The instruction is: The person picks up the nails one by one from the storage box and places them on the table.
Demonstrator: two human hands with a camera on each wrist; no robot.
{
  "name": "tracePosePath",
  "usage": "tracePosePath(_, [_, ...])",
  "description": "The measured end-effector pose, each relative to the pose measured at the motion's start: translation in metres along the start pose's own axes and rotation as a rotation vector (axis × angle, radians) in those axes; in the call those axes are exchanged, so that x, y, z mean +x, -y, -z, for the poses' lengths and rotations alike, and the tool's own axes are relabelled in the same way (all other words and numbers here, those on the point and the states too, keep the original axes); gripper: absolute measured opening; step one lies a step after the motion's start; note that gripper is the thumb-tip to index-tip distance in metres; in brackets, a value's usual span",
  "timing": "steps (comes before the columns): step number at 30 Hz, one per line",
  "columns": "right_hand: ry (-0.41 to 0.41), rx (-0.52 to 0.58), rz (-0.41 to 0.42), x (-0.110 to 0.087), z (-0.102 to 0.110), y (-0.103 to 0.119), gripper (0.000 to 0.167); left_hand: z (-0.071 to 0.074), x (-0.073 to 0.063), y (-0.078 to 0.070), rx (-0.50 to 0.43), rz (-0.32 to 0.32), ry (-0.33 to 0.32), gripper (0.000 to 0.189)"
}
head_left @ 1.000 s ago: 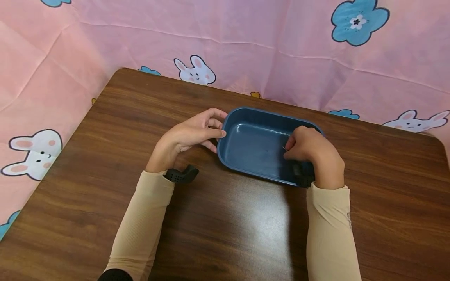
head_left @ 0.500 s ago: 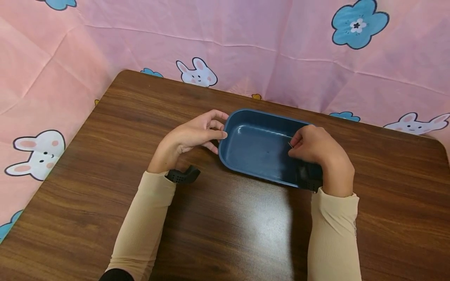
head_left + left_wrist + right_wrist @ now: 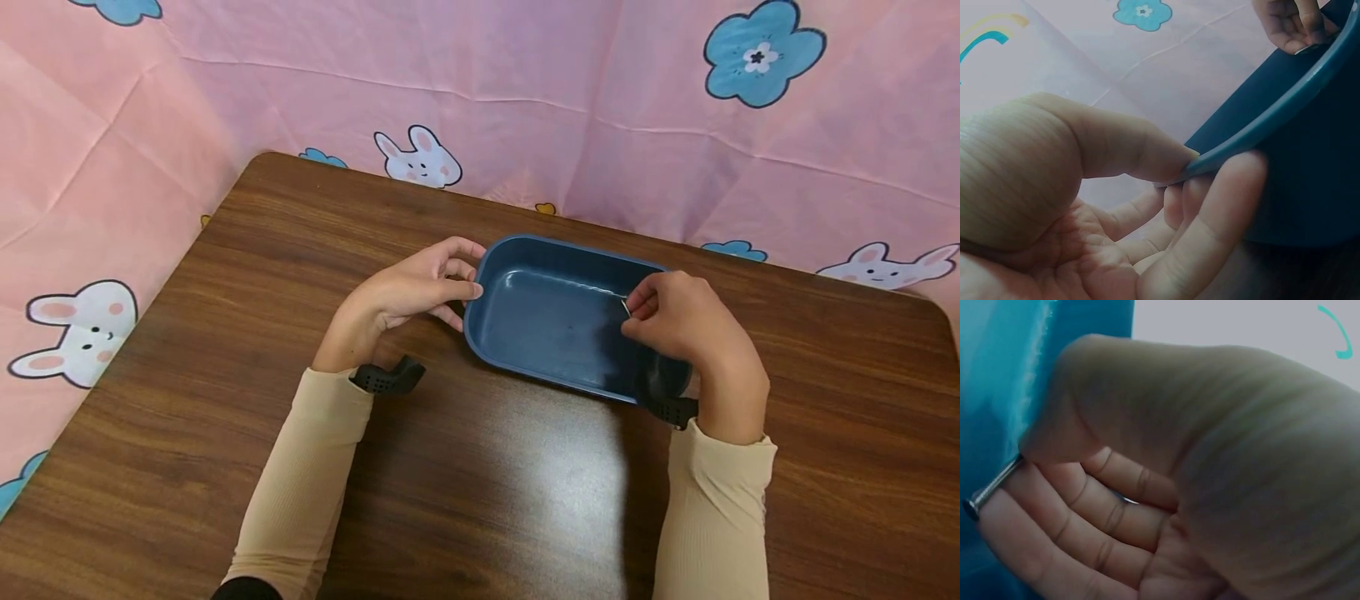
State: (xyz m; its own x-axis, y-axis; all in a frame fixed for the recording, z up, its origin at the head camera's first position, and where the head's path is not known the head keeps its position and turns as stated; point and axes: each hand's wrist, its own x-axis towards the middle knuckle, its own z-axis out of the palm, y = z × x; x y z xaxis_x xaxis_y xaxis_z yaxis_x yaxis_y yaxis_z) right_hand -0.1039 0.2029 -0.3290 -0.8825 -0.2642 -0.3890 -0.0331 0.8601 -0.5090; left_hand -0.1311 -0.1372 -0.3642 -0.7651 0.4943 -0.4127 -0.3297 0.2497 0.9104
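Note:
A rectangular blue plastic basin (image 3: 547, 325) with rounded corners sits on the table. My left hand (image 3: 408, 287) pinches its left rim, the thumb on the rim and the fingers against the outer wall (image 3: 1297, 194). My right hand (image 3: 686, 321) is over the basin's right end. Between its thumb and index finger it pinches a metal nail (image 3: 996, 482), its flat round head sticking out past the fingertip. In the head view only a short bright bit of the nail (image 3: 626, 308) shows at the fingertips. The right hand hides part of the basin's right end.
The brown wood-grain table (image 3: 225, 333) extends around the basin. A pink cloth (image 3: 525, 100) printed with rabbits and flowers hangs behind its far edge. Black straps (image 3: 388, 377) sit at both wrists, below beige sleeves.
My right hand, pinching the nail, has shifted right and slightly toward me over the basin. My left hand and the basin have stayed in place.

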Motion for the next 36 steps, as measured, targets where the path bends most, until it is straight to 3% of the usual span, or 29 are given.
tracePosePath(16, [-0.067,0.073,0.056,-0.001,-0.007,-0.006,0.021,0.001,0.001,0.003,0.005,0.003,-0.003,0.055])
tracePosePath(36, [-0.148,0.125,0.031,-0.01,0.002,-0.012,0.023,0.0,0.002,-0.001,0.009,-0.005,-0.007,0.053])
